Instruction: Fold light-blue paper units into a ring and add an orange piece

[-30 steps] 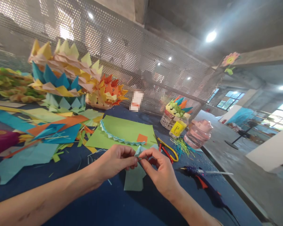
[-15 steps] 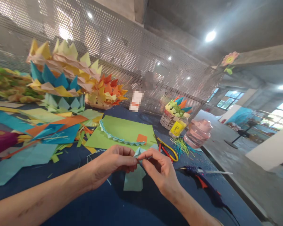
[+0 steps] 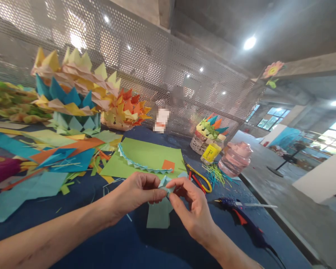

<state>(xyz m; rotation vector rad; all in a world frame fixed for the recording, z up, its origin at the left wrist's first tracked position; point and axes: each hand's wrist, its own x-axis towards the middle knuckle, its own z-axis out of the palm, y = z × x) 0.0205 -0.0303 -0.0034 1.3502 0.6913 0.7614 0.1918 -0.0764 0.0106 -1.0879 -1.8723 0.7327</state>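
Note:
Between my fingertips is a small folded piece of light blue paper [image 3: 164, 182], its pointed tip facing up. My left hand [image 3: 141, 190] pinches it from the left with thumb and forefinger. From the right, my right hand [image 3: 188, 200] grips it, its finger and thumb close to the left thumb. Pale blue-green paper pieces [image 3: 158, 216] lie on the dark blue table just below the hands. Beyond them, a curved light blue chain of folded paper [image 3: 140, 164] rests on a green sheet [image 3: 151, 149], beside an orange paper square [image 3: 168, 165].
Yellow-handled scissors [image 3: 203, 179] and a glue gun [image 3: 240, 218] lie to the right. A yellow-labelled bottle [image 3: 211, 152] and a pink bottle [image 3: 235, 158] stand behind. Folded paper crowns [image 3: 72, 99] and loose coloured paper [image 3: 30, 188] cover the left. A perforated metal screen [image 3: 145, 56] rises at the back.
Both hands keep hold of the folded paper. The left thumb has shifted slightly right, the right fingers have moved a little, and more of the paper shows between them.

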